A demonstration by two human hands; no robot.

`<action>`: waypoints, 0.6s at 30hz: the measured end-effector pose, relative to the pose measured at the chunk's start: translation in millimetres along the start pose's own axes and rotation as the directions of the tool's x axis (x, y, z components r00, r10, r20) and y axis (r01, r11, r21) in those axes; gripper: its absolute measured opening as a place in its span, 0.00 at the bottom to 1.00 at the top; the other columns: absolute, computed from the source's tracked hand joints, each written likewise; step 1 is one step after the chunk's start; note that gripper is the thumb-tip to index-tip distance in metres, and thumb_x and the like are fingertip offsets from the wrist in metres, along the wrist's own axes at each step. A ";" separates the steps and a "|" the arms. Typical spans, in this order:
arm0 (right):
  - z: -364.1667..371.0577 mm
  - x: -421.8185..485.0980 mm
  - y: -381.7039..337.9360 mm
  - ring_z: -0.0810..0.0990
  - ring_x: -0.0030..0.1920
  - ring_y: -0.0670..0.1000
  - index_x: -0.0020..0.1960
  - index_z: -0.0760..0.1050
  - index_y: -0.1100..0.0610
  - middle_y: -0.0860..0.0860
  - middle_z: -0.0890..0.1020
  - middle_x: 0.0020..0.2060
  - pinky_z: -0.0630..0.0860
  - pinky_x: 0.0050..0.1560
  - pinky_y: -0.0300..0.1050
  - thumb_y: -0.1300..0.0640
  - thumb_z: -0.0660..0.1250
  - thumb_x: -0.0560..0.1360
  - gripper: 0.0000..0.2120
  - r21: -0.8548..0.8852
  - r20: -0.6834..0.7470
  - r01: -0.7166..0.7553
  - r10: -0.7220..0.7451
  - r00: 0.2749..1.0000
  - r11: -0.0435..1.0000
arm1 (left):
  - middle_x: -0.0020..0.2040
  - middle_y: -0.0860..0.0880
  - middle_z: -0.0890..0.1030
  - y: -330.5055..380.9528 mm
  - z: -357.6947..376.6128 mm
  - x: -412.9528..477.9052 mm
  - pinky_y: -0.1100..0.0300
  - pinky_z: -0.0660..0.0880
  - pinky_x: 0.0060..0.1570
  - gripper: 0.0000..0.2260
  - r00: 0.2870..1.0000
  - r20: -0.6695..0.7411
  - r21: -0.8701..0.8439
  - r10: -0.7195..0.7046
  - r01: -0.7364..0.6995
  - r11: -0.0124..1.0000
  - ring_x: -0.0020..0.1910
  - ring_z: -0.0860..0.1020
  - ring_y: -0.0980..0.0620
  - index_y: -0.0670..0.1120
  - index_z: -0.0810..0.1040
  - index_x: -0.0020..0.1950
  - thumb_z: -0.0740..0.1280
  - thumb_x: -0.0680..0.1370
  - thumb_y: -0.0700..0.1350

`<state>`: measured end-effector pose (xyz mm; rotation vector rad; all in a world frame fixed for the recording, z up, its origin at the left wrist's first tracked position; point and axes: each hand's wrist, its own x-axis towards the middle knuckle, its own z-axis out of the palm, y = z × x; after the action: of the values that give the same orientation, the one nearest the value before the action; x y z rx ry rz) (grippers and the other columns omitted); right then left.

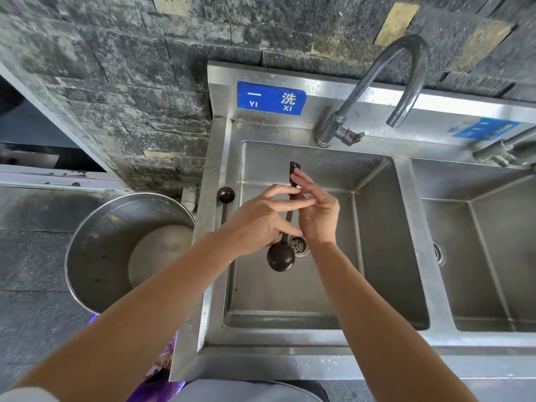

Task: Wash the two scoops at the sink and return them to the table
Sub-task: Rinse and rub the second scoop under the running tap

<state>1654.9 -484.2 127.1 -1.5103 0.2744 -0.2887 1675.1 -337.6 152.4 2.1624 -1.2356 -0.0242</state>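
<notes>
Looking down from the head camera, both hands are over the left sink basin point(290, 300). The left hand point(255, 224) holds a dark brown scoop point(280, 258) by its long handle, with the round bowl hanging low, near the drain point(298, 246). The right hand point(316, 210) is partly open, and its fingers point(301, 181) touch the upper part of the same handle. The second scoop point(226, 195) lies on the sink's left rim point(211, 158), bowl facing up. The tap point(385, 82) curves above the basin. A big metal bowl point(116, 250) sits left of the sink.
</notes>
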 end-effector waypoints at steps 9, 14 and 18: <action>0.8 -7.5 22.1 0.80 0.36 0.33 0.38 0.83 0.35 0.33 0.83 0.31 0.70 0.37 0.23 0.49 0.75 0.70 0.08 -0.555 0.193 -0.156 0.308 0.932 0.817 | 0.46 0.62 0.85 -20.8 -3.6 0.6 0.75 0.73 0.40 0.14 0.903 -0.027 -0.461 -0.428 0.369 0.807 0.38 0.81 0.66 0.55 0.83 0.56 0.70 0.75 0.38; 10.9 -14.5 32.6 0.80 0.33 0.38 0.38 0.83 0.43 0.42 0.85 0.34 0.76 0.37 0.31 0.53 0.75 0.70 0.05 -0.574 0.280 -0.242 0.465 0.840 0.782 | 0.51 0.54 0.85 -45.2 -9.4 -7.0 0.62 0.81 0.43 0.17 0.712 0.201 -0.554 -0.672 0.649 0.521 0.46 0.84 0.59 0.50 0.79 0.64 0.72 0.75 0.44; 14.2 -17.9 36.9 0.86 0.39 0.45 0.44 0.80 0.50 0.48 0.87 0.37 0.81 0.37 0.38 0.61 0.75 0.71 0.08 -0.498 0.336 -0.431 0.625 0.704 0.753 | 0.50 0.45 0.85 -66.5 -8.4 -27.2 0.54 0.82 0.49 0.13 0.520 0.366 -0.615 -0.772 0.758 0.219 0.46 0.85 0.51 0.42 0.80 0.56 0.73 0.74 0.45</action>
<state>1643.7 -463.1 90.8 -1.7531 0.3724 0.6654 1713.7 -288.5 115.8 1.7572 0.0997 -0.7959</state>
